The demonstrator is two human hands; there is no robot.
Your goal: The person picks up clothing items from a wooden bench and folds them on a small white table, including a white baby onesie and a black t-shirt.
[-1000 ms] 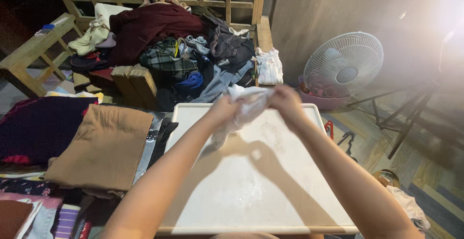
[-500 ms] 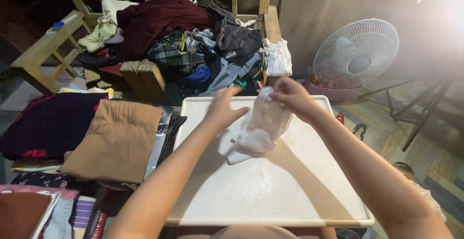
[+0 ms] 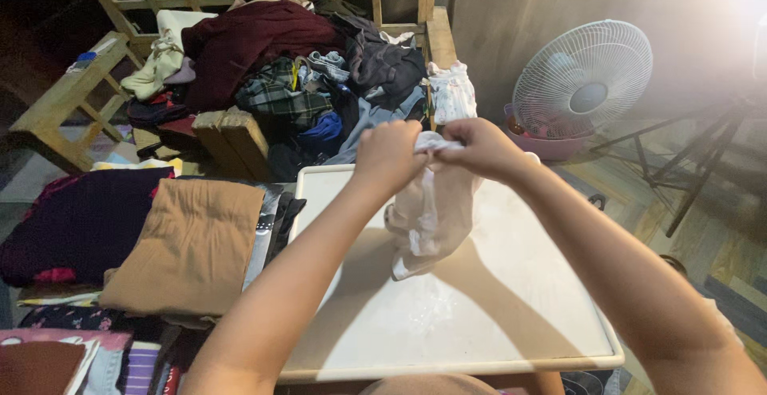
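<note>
Both of my hands hold a small white garment (image 3: 427, 215) up by its top edge, above the far half of a white table (image 3: 511, 315). My left hand (image 3: 389, 155) grips the left part of that edge and my right hand (image 3: 477, 147) grips the right part, the two close together. The cloth hangs down crumpled, and its lower end is near the tabletop; I cannot tell if it touches.
A tan folded cloth (image 3: 188, 247) and a dark purple one (image 3: 76, 219) lie in stacks at the left. Behind the table a wooden bench (image 3: 435, 39) carries a heap of unfolded clothes (image 3: 296, 67). A white fan (image 3: 582, 75) stands at the right, beside a dark stand (image 3: 687, 179).
My left hand, open half a second ago, has closed on the garment's top edge beside my right hand. The garment has been lifted off the table and now hangs.
</note>
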